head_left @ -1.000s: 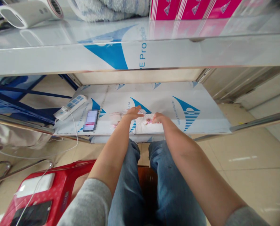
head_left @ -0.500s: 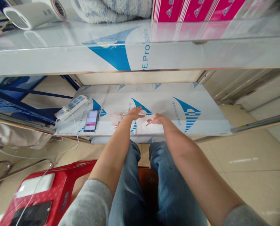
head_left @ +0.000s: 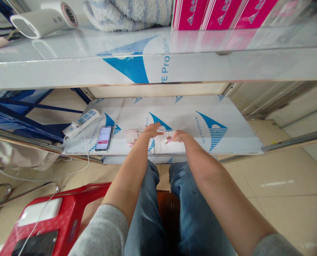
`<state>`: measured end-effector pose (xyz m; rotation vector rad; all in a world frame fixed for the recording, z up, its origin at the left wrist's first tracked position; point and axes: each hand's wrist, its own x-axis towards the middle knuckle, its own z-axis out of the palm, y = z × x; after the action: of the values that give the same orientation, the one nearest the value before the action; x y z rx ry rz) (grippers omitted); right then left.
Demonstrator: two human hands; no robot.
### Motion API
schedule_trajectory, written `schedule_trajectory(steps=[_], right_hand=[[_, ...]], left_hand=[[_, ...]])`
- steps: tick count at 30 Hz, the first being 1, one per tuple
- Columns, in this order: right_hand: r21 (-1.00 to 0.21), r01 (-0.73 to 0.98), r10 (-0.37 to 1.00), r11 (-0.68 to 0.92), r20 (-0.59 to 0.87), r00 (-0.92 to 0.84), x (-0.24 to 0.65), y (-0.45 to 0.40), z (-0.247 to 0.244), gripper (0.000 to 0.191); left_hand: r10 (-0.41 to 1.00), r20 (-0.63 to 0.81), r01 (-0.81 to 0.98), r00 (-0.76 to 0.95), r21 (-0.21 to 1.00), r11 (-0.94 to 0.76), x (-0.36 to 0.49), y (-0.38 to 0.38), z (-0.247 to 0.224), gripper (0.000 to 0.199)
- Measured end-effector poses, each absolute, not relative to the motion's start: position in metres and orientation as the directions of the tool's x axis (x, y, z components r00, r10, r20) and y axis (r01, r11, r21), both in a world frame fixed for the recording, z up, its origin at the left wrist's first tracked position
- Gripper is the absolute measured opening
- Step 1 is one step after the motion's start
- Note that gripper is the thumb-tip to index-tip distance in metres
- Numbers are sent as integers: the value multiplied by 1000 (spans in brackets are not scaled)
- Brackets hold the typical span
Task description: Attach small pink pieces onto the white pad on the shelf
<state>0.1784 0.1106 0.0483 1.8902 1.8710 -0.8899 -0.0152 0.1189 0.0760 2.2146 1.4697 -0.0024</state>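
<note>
What the left hand [head_left: 151,130] and right hand [head_left: 180,135] touch is too small to make out. Under the fingers [head_left: 158,126] lies a white, pink-flecked piece [head_left: 160,145], its edges and fine detail lost at this size. Left of the fingers, a phone's [head_left: 103,138] screen is blurred into coloured blocks. Far above the fingers, pink boxes [head_left: 222,12] and a fluffy cloth [head_left: 126,12] are cut off by the top edge. Below the fingers, the bottom edge cuts off a red stool [head_left: 64,217].

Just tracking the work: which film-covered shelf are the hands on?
The lower film-covered shelf, with the power strip on it; the upper one holds the pink boxes.
</note>
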Motion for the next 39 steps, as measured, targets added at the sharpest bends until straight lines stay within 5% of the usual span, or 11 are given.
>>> schedule_trajectory(steps=[24,28,35,39], right_hand=[[-215,968,756,-130,-653,-44,172,107,57,39],[-331,931,773,-157,-628,-93,175,119,52,33],[-701,708,911,-89,-345,-227,164,139,70,16],[-756,653,908,-49,-305,-286,155,137,78,17]], left_hand=[[875,-281,884,394,377,-277,-23,117,83,55],[875,-289,886,390,377,-270,-21,116,84,57],[874,-289,889,391,364,-278,-17,116,85,57],[872,-273,884,406,358,-299,-14,117,85,58]])
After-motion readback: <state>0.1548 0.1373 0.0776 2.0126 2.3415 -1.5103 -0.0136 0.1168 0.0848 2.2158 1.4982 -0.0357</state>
